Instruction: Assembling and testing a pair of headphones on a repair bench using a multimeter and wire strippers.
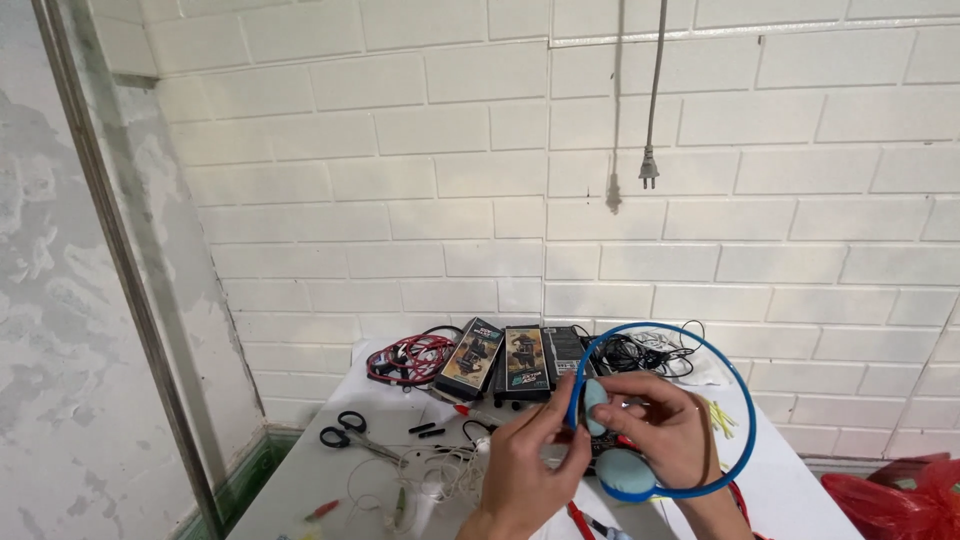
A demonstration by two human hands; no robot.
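Blue headphones [690, 400] in both hands [600, 440]

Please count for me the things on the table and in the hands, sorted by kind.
Blue headphones, held by left hand and right hand: 1
Flat printed boxes: 3
Black scissors: 1
Red cable coil: 1
Black cable tangle: 1
Total: 7

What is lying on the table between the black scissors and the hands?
In the head view, thin white wires and small black pieces lie between the scissors and the left hand.
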